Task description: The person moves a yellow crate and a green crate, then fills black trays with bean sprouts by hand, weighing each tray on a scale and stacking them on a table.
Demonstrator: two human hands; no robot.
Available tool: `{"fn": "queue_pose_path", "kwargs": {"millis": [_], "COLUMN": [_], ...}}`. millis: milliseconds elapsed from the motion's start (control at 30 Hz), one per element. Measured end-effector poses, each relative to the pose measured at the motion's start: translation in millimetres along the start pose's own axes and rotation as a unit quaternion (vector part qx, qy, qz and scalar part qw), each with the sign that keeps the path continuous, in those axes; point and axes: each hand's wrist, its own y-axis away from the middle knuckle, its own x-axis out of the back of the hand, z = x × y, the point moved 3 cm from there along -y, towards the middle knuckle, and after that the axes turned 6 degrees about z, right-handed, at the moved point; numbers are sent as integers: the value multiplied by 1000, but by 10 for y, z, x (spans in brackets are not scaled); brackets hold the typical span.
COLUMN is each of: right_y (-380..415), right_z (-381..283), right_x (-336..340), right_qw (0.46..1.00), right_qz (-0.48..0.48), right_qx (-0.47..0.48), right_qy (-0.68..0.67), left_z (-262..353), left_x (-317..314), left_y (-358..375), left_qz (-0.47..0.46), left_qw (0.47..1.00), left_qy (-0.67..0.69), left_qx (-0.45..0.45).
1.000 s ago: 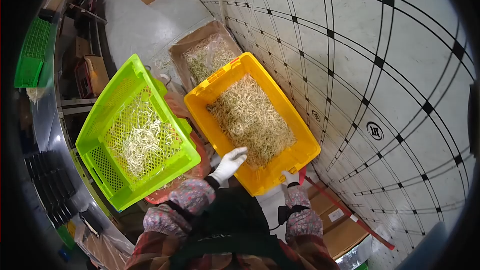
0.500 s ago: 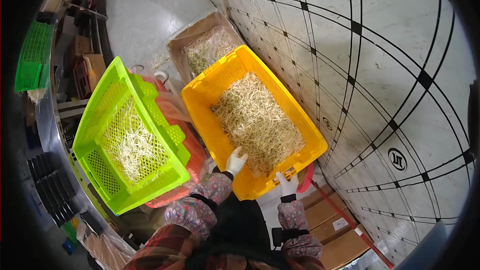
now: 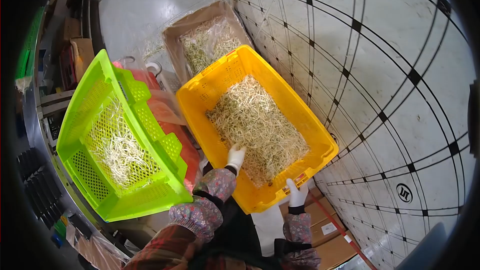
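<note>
A yellow plastic crate (image 3: 315, 129) stands in front of me with a heap of bean sprouts (image 3: 257, 125) in it, pale with greenish bits. My left hand (image 3: 236, 157), in a white glove, reaches over the crate's near left side. Its fingers are a little apart at the edge of the sprouts, and I see nothing held in them. At the near right corner my right hand (image 3: 297, 193), also gloved, grips the crate's rim. To the left is a bright green perforated basket (image 3: 145, 197), tilted, with a smaller pile of white sprouts (image 3: 122, 157) on its bottom.
A cardboard box (image 3: 172, 45) lined with clear plastic holds more sprouts behind the crate. Reddish plastic (image 3: 186, 150) shows between the two baskets. A tiled wall (image 3: 380, 90) runs along the right, with cardboard boxes (image 3: 330, 250) and a red pole (image 3: 356, 250) low beside it.
The view has shifted a little. My left hand has moved slightly up along the sprouts. My right hand stays at the crate's near corner, and the pink object beside it is now mostly out of sight.
</note>
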Motion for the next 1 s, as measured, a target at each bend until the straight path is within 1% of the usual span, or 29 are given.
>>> {"fn": "queue_pose_path", "kwargs": {"millis": [33,100,133,167,200,233,267,300,333,367,433,500,533,567,600,633,667,700,767,800,833,867,900,933,967,1000], "right_y": [-4,17,-21,-98,-166,-171,-115,-58,-56,-58,-64,-267,-549,-864,-1195,-1471,-1844,-2031,-2327,-2427,-2466,-2506,-2554,-2607,-2677,-2737], "right_z": [-73,-261,-217,-127,-102,-289,-619,-909,-1171,-1414,-1948,-2206,-2125,-1937,-1700,-1466,-1031,-755,-273,-130,-59,-8,108,235,340,467], "right_x": [-74,-186,-101,53,165,207,195,158,55,-80,-601,-1147,-1382,-1635,-1846,-2003,-2069,-2071,-1991,-1896,-1845,-1795,-1760,-1716,-1679,-1661], "right_qw": [1000,1000,1000,992,967,966,926,872,873,872,881,895,917,924,920,913,903,874,792,757,718,714,710,694,678,661], "right_qz": [-1,-10,-11,-31,-50,-51,-80,-108,-114,-113,-123,-172,-219,-262,-252,-230,-204,-179,-180,-165,-149,-155,-156,-157,-158,-166], "right_qx": [0,20,22,28,33,34,49,60,110,108,253,313,235,215,228,221,197,173,121,113,102,46,43,56,70,51], "right_qy": [6,-12,-8,120,247,250,365,474,462,464,380,266,237,175,195,254,323,417,570,622,672,681,685,700,715,730], "left_z": [45,190,239,265,270,271,282,273,247,228,234,221,182,138,119,91,69,74,41,57,48,50,47,-38,-134,-236], "left_x": [-17,-5,-5,-23,-31,-35,-47,-64,-90,-122,-145,-172,-195,-224,-252,-269,-276,-270,-261,-293,-323,-347,-381,-428,-494,-551], "left_y": [-52,-97,-95,-91,-78,-64,-50,-21,12,32,36,20,-7,-37,-64,-91,-125,-184,-262,-323,-414,-504,-575,-689,-755,-792], "left_qz": [0,43,55,54,66,79,78,80,83,81,123,123,128,134,134,137,140,142,165,170,173,181,188,189,187,188], "left_qw": [1000,999,996,995,994,991,991,991,990,990,982,983,984,985,985,985,985,984,978,972,970,973,975,976,975,974], "left_qy": [4,32,72,77,85,93,96,99,101,101,135,127,112,98,98,90,82,85,34,78,83,76,67,33,33,45], "left_qx": [4,10,16,16,31,47,49,51,55,58,44,52,51,49,51,54,58,59,123,143,148,124,100,108,112,115]}}
